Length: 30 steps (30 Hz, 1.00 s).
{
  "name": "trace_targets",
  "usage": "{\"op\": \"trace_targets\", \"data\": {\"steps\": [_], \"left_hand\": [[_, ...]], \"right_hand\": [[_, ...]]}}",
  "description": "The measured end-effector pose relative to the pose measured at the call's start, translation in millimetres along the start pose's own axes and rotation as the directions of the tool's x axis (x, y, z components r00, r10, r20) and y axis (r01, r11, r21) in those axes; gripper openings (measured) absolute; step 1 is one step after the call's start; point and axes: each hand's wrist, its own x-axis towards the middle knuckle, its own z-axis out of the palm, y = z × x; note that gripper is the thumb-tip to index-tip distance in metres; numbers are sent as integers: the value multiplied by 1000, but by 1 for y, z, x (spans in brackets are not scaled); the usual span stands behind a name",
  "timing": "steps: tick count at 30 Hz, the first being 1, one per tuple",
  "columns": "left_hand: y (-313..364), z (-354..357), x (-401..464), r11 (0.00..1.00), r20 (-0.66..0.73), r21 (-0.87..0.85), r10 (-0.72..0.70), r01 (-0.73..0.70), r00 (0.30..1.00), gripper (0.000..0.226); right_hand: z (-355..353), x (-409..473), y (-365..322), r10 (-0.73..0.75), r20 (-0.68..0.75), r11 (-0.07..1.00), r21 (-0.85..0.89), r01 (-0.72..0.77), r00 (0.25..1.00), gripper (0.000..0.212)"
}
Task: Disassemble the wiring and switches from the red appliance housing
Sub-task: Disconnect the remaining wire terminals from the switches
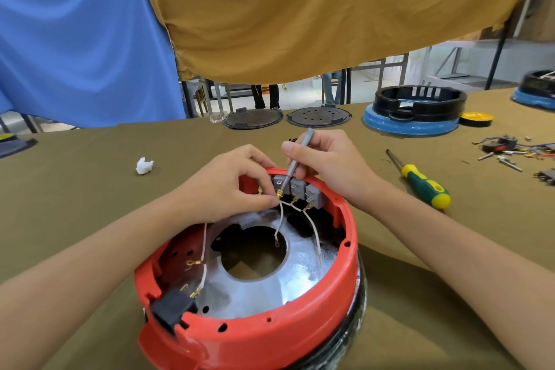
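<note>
at red housing (315, 324) far rim | left hand (231, 186) pinches wire (280, 216) | right hand (327, 165) grips grey tool (295, 161)

Left hand (237, 186), right hand (327, 165): both bare, no gloves, rings or watch. Forearms bare to lower frame corners, no sleeves visible.

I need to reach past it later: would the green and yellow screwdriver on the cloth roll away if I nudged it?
The green and yellow screwdriver would probably roll little: its handle looks ridged and it lies on soft olive cloth, which should damp motion. It likely pivots rather than slides, since the thick handle outweighs the thin shaft.
</note>
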Motion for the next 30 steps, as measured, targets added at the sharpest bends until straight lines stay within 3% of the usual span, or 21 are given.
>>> {"op": "trace_targets", "data": {"steps": [6, 10, 15, 18, 23, 30], "left_hand": [[-1, -3, 0, 996, 9, -93, -11, 12, 1000, 10], [-2, -4, -1, 982, -74, -188, -17, 3, 997, 7], [-3, -2, 1, 956, -176, -288, 7, -58, 984, 7], [-3, -1, 2, 962, -237, -262, 18, -82, 971, 7], [-3, -1, 1, 952, -242, -289, 27, -99, 970, 5], [-3, -4, 2, 912, -235, -408, -59, -43, 970, 8]], "right_hand": [[0, -2, -7, -22, -69, 992, 121, 30, 997, 33], [-1, -4, -17, -43, -128, 971, 227, 71, 991, 25], [4, -8, -22, -120, -67, 988, 89, 126, 990, 11], [7, -11, -22, -145, 17, 989, 15, 144, 989, 17], [9, -10, -21, -104, -1, 993, 57, 104, 995, 19], [8, -8, -17, 61, -36, 950, 309, -47, 997, 25]]}}
